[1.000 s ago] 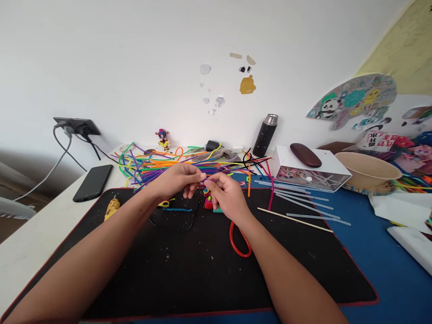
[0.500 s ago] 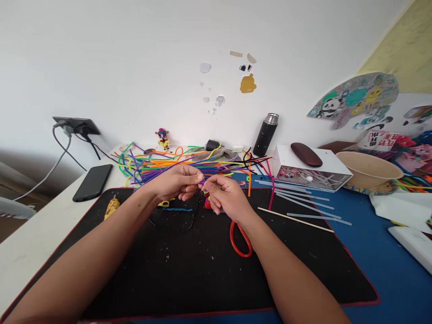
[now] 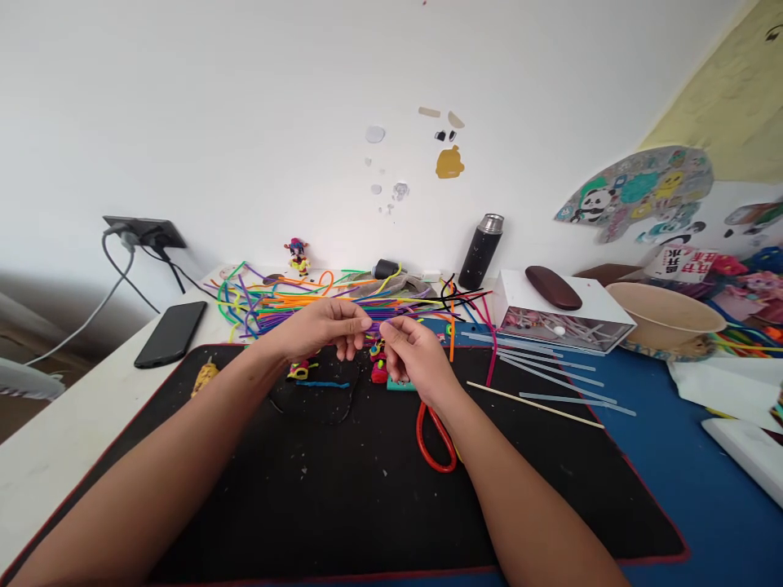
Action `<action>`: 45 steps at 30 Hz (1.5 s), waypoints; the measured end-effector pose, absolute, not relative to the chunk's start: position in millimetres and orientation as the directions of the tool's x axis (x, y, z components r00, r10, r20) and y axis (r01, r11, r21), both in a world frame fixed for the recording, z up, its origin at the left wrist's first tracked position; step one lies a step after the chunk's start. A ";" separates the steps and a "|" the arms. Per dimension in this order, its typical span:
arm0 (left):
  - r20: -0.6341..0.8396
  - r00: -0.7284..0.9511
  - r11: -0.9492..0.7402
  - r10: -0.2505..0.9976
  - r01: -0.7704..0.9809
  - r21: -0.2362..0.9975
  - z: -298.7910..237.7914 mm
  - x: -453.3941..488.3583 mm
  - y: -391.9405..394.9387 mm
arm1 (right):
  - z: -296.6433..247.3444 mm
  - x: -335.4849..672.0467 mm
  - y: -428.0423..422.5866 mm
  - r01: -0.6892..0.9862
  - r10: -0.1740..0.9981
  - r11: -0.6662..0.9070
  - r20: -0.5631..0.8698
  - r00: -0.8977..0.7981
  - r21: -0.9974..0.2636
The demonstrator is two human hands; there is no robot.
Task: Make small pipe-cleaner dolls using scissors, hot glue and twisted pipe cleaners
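Over the black mat (image 3: 294, 505), my left hand (image 3: 327, 328) and my right hand (image 3: 413, 350) meet almost fingertip to fingertip. Between them is a short piece of purple pipe cleaner (image 3: 375, 327), pinched from both sides; most of it is hidden by the fingers. Below my hands lie a small pink-and-yellow pipe-cleaner piece (image 3: 378, 371), a yellow-and-pink one (image 3: 300, 370) and a blue pipe cleaner (image 3: 323, 385). A red loop handle (image 3: 420, 440) sticks out from under my right wrist; the rest of that tool is hidden.
Behind my hands spreads a pile of coloured pipe cleaners (image 3: 287, 303). Translucent sticks (image 3: 556, 375) and a wooden stick (image 3: 532, 403) lie right. Further back are a black flask (image 3: 481, 253), white box (image 3: 605, 314) and bowl (image 3: 666, 306). A phone (image 3: 170, 334) lies left.
My fingertips have drawn slightly apart, so more of the purple pipe cleaner shows between them. The camera view has tilted up a little.
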State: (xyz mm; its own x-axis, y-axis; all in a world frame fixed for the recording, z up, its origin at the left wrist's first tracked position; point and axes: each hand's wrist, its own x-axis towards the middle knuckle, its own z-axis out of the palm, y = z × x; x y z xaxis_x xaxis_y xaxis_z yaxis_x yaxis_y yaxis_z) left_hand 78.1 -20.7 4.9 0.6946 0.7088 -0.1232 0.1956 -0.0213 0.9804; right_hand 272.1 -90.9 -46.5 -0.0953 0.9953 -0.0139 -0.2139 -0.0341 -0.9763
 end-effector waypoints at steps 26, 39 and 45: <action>0.052 0.543 -0.198 0.838 0.213 0.957 -5.9 87.4 -22.1 | -51.4 273.4 -86.4 -0.318 0.999 -0.047 -0.042 -0.022 -0.947; -0.012 0.632 -0.293 0.775 0.376 0.879 -11.7 88.7 -21.7 | -47.0 277.8 -84.4 -0.314 0.999 -0.003 -0.020 0.049 -0.949; 0.077 0.672 -0.543 0.736 0.519 0.660 -24.4 92.2 -21.2 | -46.7 288.0 -78.2 -0.321 0.989 0.055 0.008 0.149 -0.946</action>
